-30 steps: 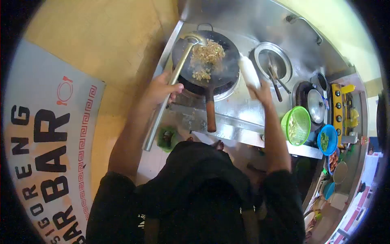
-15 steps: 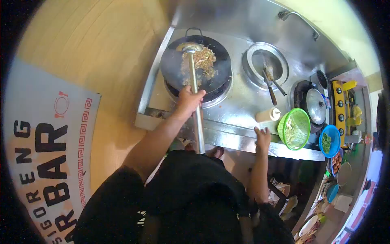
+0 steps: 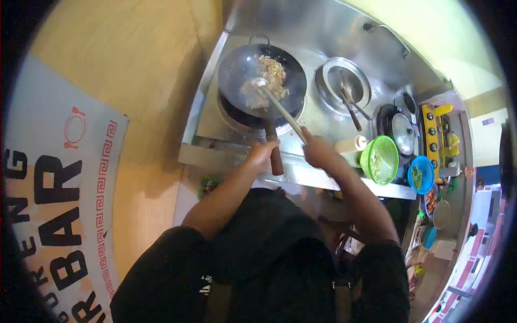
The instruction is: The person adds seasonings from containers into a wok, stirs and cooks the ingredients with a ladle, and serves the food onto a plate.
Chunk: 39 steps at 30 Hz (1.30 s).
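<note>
My left hand point(image 3: 262, 155) is closed around the wooden handle of a black wok point(image 3: 232, 75), whose near side is tilted toward me on the burner. In my right hand point(image 3: 319, 152) is the long metal handle of a ladle point(image 3: 283, 111). The ladle's head rests in the fried food point(image 3: 273, 74) in the wok, and the food partly hides it. Browned, chopped pieces make up the food, with some steam above. A squeeze bottle point(image 3: 350, 145) lies just beyond my right hand, next to a green basket point(image 3: 380, 161) of pale shredded vegetables.
A metal pot point(image 3: 325, 96) with utensils in it sits right of the wok. Farther right are a lidded pan point(image 3: 402, 133), a blue basket point(image 3: 421, 173) of greens and a yellow stove point(image 3: 431, 137). A faucet point(image 3: 389, 36) juts from the steel backsplash. A printed banner point(image 3: 64, 134) stands at left.
My left hand has let go of the ladle and taken the wok handle. My right hand has come leftward from beside the bottle and taken the ladle. The wok has tilted.
</note>
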Each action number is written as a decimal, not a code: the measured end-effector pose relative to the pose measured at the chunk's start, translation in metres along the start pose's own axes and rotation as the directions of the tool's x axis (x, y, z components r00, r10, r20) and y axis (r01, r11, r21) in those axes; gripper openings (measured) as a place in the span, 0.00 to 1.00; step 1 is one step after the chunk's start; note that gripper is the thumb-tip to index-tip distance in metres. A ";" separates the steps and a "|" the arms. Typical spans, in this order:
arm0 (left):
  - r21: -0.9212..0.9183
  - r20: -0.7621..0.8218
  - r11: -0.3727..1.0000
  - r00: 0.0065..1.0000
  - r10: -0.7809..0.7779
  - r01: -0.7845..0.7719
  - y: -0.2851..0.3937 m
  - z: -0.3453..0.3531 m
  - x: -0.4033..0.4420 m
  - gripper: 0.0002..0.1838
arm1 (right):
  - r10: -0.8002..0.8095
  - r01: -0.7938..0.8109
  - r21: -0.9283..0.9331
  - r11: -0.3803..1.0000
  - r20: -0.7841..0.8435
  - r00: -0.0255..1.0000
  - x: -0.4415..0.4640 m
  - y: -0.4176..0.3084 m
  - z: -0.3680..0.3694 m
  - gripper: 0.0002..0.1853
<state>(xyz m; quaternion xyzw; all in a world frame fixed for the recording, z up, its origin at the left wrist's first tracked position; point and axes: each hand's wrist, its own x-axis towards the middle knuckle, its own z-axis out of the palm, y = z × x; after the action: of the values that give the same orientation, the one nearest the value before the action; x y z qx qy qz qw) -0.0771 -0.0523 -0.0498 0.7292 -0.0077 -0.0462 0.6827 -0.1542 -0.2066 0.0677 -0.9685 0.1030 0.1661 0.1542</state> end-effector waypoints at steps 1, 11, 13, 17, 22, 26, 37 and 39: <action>-0.251 0.413 0.803 0.810 -0.417 0.541 -0.019 -0.004 0.000 0.26 | 0.016 -0.009 -0.095 0.995 0.072 0.997 -0.031 -0.004 -0.015 0.32; -0.302 0.810 0.169 0.346 -0.474 0.938 0.126 -0.097 -0.061 0.10 | 0.122 -0.069 -0.230 0.971 0.222 0.967 -0.115 -0.014 -0.109 0.31; -0.251 0.819 0.376 0.403 -0.409 0.892 0.120 -0.086 -0.058 0.10 | 0.147 -0.068 -0.338 0.939 0.215 0.965 -0.126 -0.021 -0.114 0.31; -0.267 0.769 0.458 0.474 -0.429 0.848 0.078 -0.058 -0.031 0.10 | -0.116 0.058 -0.460 0.886 -0.100 0.988 -0.083 -0.002 -0.113 0.29; -0.292 0.804 0.438 0.466 -0.369 0.850 0.029 -0.057 -0.015 0.07 | 0.068 -0.063 -0.485 0.872 -0.007 0.998 -0.112 -0.010 -0.142 0.30; -0.292 0.825 0.430 0.452 -0.338 0.854 -0.005 -0.058 -0.010 0.08 | 0.069 -0.100 -0.275 0.956 -0.119 0.990 -0.063 0.026 -0.051 0.31; -0.117 0.834 0.073 0.138 -0.535 0.990 -0.197 -0.145 -0.068 0.23 | 0.135 -0.134 -0.031 0.991 0.042 0.990 0.037 -0.002 -0.005 0.35; -0.304 0.813 -0.028 0.243 -0.529 0.952 -0.248 -0.129 -0.072 0.23 | 0.092 -0.071 -0.251 0.965 0.075 0.993 -0.012 -0.004 -0.022 0.37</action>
<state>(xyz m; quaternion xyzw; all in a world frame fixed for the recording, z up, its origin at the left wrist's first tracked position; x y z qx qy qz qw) -0.1516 0.0979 -0.2850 0.1700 0.2640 -0.5954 0.7396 -0.1584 -0.2087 0.0924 -0.9671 0.1145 0.2253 0.0290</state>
